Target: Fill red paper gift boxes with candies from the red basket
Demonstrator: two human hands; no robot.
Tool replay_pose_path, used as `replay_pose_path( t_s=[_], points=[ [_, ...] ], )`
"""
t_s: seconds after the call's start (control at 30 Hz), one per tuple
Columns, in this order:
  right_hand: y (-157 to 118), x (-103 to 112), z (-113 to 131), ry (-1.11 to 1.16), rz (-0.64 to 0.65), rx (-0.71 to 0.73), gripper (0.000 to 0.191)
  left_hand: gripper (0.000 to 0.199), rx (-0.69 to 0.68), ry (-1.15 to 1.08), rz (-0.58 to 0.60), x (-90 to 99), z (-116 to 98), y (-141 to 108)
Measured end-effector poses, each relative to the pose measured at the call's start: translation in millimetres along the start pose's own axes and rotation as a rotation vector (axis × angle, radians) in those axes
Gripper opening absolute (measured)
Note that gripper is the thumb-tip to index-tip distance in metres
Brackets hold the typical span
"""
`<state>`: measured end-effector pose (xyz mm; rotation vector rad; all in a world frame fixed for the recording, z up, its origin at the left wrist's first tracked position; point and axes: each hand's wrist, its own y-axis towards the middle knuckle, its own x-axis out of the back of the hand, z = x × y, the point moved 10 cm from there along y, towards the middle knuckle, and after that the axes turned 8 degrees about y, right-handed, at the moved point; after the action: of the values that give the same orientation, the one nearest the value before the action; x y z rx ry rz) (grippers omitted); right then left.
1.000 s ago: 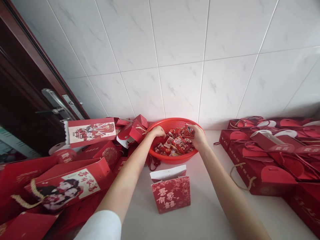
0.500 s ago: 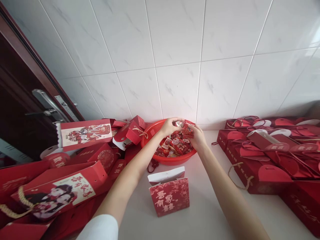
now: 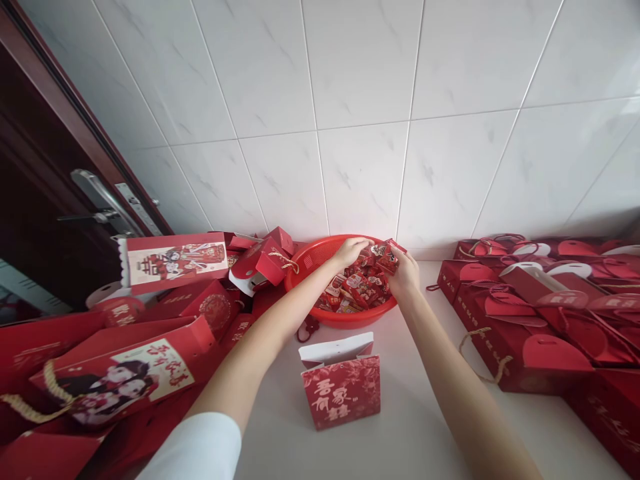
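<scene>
Some packets (image 3: pixel 387 260) pinched in the right hand (image 3: pixel 406 276) over the basket (image 3: pixel 350 320), mid-frame, low, probably to catch drops; left hand (image 3: pixel 351 251) half-curled alongside, hold impossible to tell; bag (image 3: pixel 343 393) upright below, mouth up, within easy reach.

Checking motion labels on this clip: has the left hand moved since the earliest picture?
Yes. Against the red basket, the left hand has shifted rightward, from the basket's left part towards the right hand.
</scene>
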<state>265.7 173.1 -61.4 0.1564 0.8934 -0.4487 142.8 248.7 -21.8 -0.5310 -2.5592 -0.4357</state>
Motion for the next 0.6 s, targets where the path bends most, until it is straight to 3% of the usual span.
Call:
replay_pose_path(
  t_s=[0.17, 0.27, 0.47, 0.6],
  points=[
    [1, -1, 2, 0.022, 0.019, 0.027, 0.016, 0.007, 0.045, 0.278, 0.265, -31.6, 21, -7],
    [-1, -1, -1, 0.07, 0.003, -0.016, 0.016, 0.01, 0.085, 0.597, 0.401, -39.0, 38, -17],
    [0, -1, -2, 0.051, 0.016, -0.021, 0.019, 0.032, 0.151, 0.757, 0.344, -20.2, 59, -11],
    [4, -2, -4, 0.027, 0.05, -0.039, 0.018, 0.022, 0.114, 0.736, 0.333, -27.3, 54, -5]
  ],
)
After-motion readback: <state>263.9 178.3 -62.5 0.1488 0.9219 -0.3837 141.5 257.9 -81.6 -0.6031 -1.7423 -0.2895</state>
